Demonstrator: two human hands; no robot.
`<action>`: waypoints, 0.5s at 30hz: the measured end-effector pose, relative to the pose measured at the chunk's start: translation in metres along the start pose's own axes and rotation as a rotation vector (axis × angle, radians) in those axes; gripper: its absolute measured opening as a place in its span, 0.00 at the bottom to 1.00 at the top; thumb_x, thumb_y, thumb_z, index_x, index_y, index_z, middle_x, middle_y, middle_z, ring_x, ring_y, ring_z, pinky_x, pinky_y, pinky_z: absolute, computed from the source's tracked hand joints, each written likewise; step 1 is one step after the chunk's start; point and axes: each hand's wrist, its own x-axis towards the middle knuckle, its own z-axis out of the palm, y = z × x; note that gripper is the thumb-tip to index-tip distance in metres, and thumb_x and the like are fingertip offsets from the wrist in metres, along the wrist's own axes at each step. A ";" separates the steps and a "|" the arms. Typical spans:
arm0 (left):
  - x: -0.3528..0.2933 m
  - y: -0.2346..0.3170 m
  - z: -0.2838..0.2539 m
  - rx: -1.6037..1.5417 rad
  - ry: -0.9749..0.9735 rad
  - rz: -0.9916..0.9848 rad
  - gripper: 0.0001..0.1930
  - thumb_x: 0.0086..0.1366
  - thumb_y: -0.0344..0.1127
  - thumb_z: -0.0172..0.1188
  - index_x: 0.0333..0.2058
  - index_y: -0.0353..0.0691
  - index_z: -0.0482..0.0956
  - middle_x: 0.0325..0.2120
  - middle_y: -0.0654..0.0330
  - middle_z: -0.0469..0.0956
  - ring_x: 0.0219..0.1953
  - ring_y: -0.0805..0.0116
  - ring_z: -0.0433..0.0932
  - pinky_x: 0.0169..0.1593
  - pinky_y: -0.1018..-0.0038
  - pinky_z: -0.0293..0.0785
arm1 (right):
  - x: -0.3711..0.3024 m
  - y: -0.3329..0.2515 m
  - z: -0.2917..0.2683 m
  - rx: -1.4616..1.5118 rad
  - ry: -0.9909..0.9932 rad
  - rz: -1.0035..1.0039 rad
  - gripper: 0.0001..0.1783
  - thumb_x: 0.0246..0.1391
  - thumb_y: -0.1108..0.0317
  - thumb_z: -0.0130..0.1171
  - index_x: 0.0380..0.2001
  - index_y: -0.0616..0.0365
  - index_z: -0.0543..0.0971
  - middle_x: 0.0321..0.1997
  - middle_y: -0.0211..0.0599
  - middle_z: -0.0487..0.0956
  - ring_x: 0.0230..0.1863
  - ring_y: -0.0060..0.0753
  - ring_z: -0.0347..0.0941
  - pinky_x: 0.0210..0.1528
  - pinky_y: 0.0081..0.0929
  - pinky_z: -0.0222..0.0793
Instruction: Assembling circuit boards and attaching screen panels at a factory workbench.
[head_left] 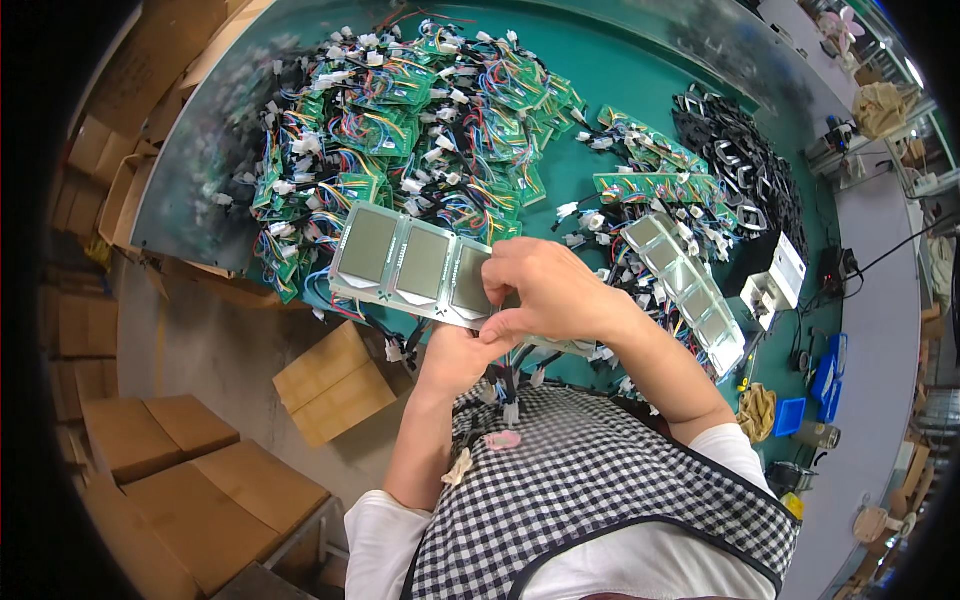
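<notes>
A long circuit board with several grey display panels (pixel 423 258) is held tilted above the near edge of the bench, its screens facing up. My left hand (pixel 455 358) grips it from below at the near edge, with most of its fingers hidden beneath. Over the board's right part, my right hand (pixel 550 290) has curled fingers on a display panel and the thumb at the near edge. Wires with white connectors (pixel 512 410) hang below the hands. To the right, a similar display board (pixel 690 290) lies on bundled wires.
A large heap of green circuit boards (pixel 385 130) with wires covers the bench's left. Black plastic frames (pixel 745 165) are piled far right. Near them stand a white device (pixel 775 280) and blue trays (pixel 788 417). Cardboard boxes (pixel 220 500) stand at left, below the bench.
</notes>
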 end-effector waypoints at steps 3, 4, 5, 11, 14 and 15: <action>0.001 0.000 0.000 -0.051 -0.066 -0.027 0.20 0.46 0.24 0.59 0.40 0.34 0.66 0.33 0.64 0.69 0.34 0.78 0.68 0.36 0.80 0.67 | 0.007 0.003 -0.004 -0.039 -0.134 0.093 0.18 0.25 0.61 0.67 0.15 0.59 0.70 0.17 0.34 0.67 0.23 0.38 0.66 0.24 0.30 0.60; 0.001 0.000 0.000 -0.043 -0.064 -0.018 0.20 0.46 0.23 0.59 0.40 0.34 0.66 0.33 0.64 0.69 0.34 0.78 0.68 0.36 0.80 0.66 | 0.007 0.005 -0.004 -0.039 -0.131 0.097 0.18 0.25 0.61 0.67 0.15 0.59 0.70 0.17 0.34 0.67 0.23 0.38 0.66 0.24 0.30 0.60; 0.001 0.000 0.000 -0.036 -0.063 -0.008 0.20 0.46 0.23 0.59 0.41 0.34 0.66 0.32 0.64 0.69 0.33 0.78 0.68 0.36 0.80 0.66 | 0.006 0.008 -0.002 0.014 -0.114 0.090 0.17 0.26 0.62 0.67 0.14 0.60 0.70 0.18 0.34 0.67 0.22 0.37 0.66 0.23 0.30 0.60; -0.001 -0.009 0.002 -0.064 0.000 0.032 0.21 0.48 0.24 0.57 0.43 0.32 0.65 0.35 0.63 0.69 0.37 0.76 0.68 0.41 0.78 0.66 | 0.007 0.012 -0.002 0.036 0.034 0.050 0.12 0.31 0.65 0.64 0.16 0.61 0.73 0.20 0.37 0.71 0.23 0.37 0.68 0.25 0.29 0.62; -0.004 0.000 0.001 -0.070 -0.010 0.019 0.21 0.50 0.25 0.56 0.44 0.32 0.65 0.38 0.61 0.69 0.40 0.75 0.67 0.43 0.78 0.65 | 0.004 0.025 -0.011 0.196 0.267 0.271 0.09 0.34 0.66 0.62 0.19 0.60 0.76 0.23 0.37 0.74 0.25 0.34 0.72 0.29 0.26 0.67; -0.006 0.004 0.002 -0.099 -0.034 0.016 0.20 0.51 0.25 0.55 0.45 0.32 0.65 0.39 0.61 0.68 0.40 0.75 0.67 0.44 0.77 0.65 | 0.001 0.029 -0.014 0.198 0.227 0.254 0.09 0.36 0.68 0.62 0.22 0.62 0.77 0.23 0.35 0.75 0.25 0.26 0.73 0.28 0.22 0.68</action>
